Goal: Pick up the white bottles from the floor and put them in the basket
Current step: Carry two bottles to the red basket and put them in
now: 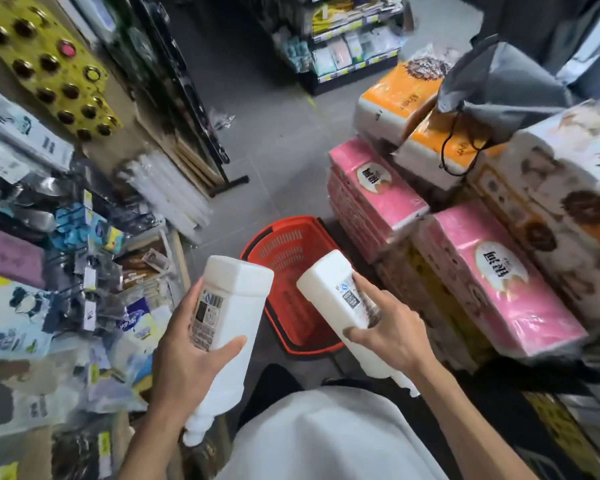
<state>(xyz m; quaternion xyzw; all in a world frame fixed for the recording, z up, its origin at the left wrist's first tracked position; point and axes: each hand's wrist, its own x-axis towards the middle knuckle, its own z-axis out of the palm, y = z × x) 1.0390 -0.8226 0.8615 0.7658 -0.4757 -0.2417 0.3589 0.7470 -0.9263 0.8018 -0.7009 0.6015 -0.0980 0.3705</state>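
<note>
I hold two white bottles above a red basket that stands on the grey floor. My left hand grips the left white bottle around its labelled middle, base pointing away, neck toward me. My right hand grips the right white bottle the same way, its base over the basket's right side. The basket's inside shows no contents where it is visible; the bottles and hands hide part of it.
Stacked pink and orange tissue packs rise at the right, with a grey bag on top. A cluttered shelf of packaged goods fills the left. A black rack foot and store shelves stand farther down the aisle.
</note>
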